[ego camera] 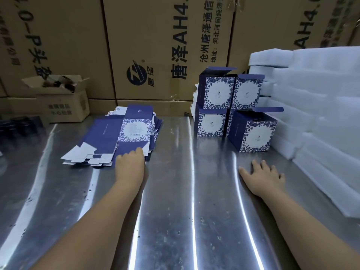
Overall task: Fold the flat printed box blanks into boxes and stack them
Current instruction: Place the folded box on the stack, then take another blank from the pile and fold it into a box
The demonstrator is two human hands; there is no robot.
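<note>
- Currently, the left hand is being laid on the near edge of the blanks. Its fingertips are being hidden by the knuckles, so whether the top sheet is being pinched cannot be told.
- The right hand is being rested flat on the table, with fingers straight and spread and nothing being held.
- The blanks are being shown in a loose, flat pile on the table's left half. The blue floral print is facing up and white flaps are fanning out at the near-left corner.
- Folded boxes are being stacked at the back right, two upon two, with the upper pair's lid flaps standing open.
- A fifth box is being shown on the table just in front of that stack, lid flap raised, near the right hand but apart from it.
- White foam is being piled along the right edge, just beside the boxes.
- Printed cartons are being stacked like a wall behind the table, and a small carton is being shown open at the back left.
</note>
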